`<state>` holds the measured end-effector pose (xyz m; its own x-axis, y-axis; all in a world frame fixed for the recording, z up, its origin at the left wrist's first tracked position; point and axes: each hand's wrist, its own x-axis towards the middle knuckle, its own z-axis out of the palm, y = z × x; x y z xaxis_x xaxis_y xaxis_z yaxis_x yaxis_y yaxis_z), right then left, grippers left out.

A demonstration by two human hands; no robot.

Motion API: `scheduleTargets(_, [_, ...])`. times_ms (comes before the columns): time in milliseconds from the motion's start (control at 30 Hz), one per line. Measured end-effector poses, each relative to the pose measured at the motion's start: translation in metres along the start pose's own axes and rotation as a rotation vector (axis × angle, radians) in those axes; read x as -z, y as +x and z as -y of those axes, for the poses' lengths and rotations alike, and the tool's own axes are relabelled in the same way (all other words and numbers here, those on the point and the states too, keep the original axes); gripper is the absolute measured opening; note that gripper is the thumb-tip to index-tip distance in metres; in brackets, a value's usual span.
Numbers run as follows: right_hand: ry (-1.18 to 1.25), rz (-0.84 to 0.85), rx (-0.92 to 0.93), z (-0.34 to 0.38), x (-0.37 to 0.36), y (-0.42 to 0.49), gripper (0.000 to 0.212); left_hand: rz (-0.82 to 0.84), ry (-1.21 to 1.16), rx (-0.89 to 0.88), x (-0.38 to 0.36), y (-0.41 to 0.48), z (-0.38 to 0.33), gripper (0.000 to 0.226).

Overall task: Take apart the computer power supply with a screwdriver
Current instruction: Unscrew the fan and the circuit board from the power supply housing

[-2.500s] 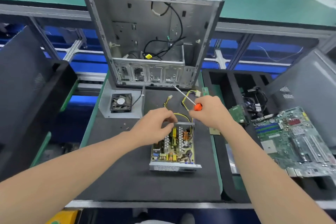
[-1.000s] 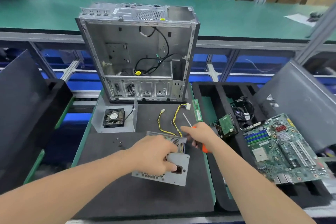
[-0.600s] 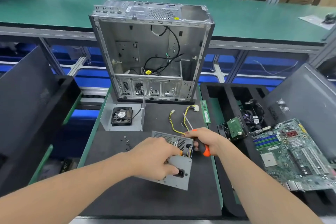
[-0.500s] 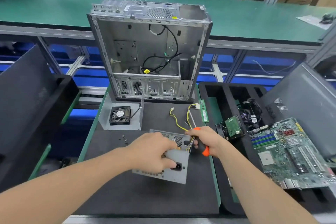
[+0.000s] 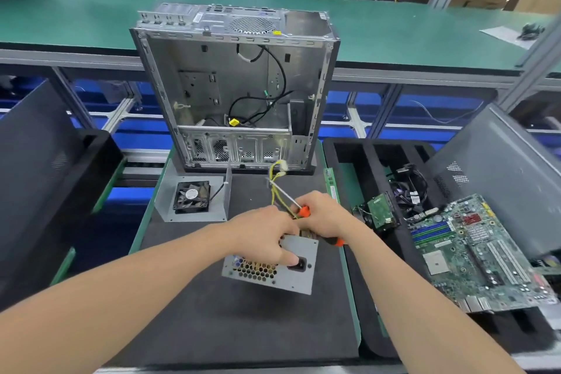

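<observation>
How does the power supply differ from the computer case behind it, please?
The power supply is small, tilted and held by the left hand; the computer case is large and upright. The power supply shows a vented panel; the computer case stands open, showing cables. Both are grey metal.

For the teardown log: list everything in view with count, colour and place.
computer case: one, silver, upright behind the mat
power supply: one, grey, tipped up at the mat's centre
screwdriver: one, orange handle, above the power supply
wires: one bundle, yellow, between power supply and computer case
fan: one, black, mat's far left
motherboard: one, green, right of the mat
left hand: one, bare, grips the power supply
right hand: one, bare, grips the screwdriver
</observation>
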<state>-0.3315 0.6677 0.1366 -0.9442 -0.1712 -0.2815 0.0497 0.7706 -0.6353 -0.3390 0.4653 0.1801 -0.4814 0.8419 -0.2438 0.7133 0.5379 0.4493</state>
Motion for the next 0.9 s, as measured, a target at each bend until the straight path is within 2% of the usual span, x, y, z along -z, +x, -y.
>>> scheduleTargets(133, [-0.272, 0.147, 0.062, 0.021, -0.008, 0.030, 0.008, 0.030, -0.043, 0.019, 0.004, 0.012, 0.005, 0.042])
scheduleTargets(233, [-0.467, 0.262, 0.049, 0.030, -0.008, 0.048, 0.011, 0.084, -0.102, 0.074, 0.013, 0.024, 0.013, 0.039])
scheduleTargets(300, [-0.535, 0.260, 0.027, 0.032, -0.006, 0.054, 0.014, 0.102, -0.141, 0.110, 0.020, 0.033, 0.019, 0.035])
scheduleTargets(367, [-0.496, 0.182, 0.024, 0.028, 0.001, 0.056, 0.014, 0.108, -0.181, 0.125, 0.025, 0.039, 0.026, 0.034])
scheduleTargets(467, [-0.314, 0.021, 0.070, 0.021, 0.023, 0.048, 0.021, 0.117, -0.152, 0.085, 0.028, 0.042, 0.034, 0.039])
scheduleTargets(533, [-0.247, -0.041, 0.061, 0.020, 0.039, 0.042, 0.006, 0.103, -0.135, 0.064, 0.029, 0.042, 0.039, 0.045])
scheduleTargets(600, [-0.266, -0.096, 0.042, 0.024, 0.051, 0.037, 0.013, 0.055, -0.096, 0.037, 0.027, 0.043, 0.043, 0.052])
scheduleTargets(667, [-0.300, -0.159, 0.047, 0.034, 0.061, 0.030, 0.011, -0.005, -0.063, 0.022, 0.025, 0.043, 0.046, 0.050])
scheduleTargets(733, [-0.241, -0.143, 0.043, 0.048, 0.071, 0.020, 0.020, -0.052, -0.079, 0.023, 0.022, 0.043, 0.051, 0.043])
scheduleTargets(833, [-0.062, 0.011, -0.017, 0.067, 0.084, 0.003, 0.042, -0.100, -0.086, 0.002, 0.018, 0.040, 0.052, 0.029])
scheduleTargets(900, [0.013, 0.039, -0.001, 0.076, 0.084, -0.009, 0.044, -0.154, -0.012, -0.008, 0.014, 0.037, 0.050, 0.038])
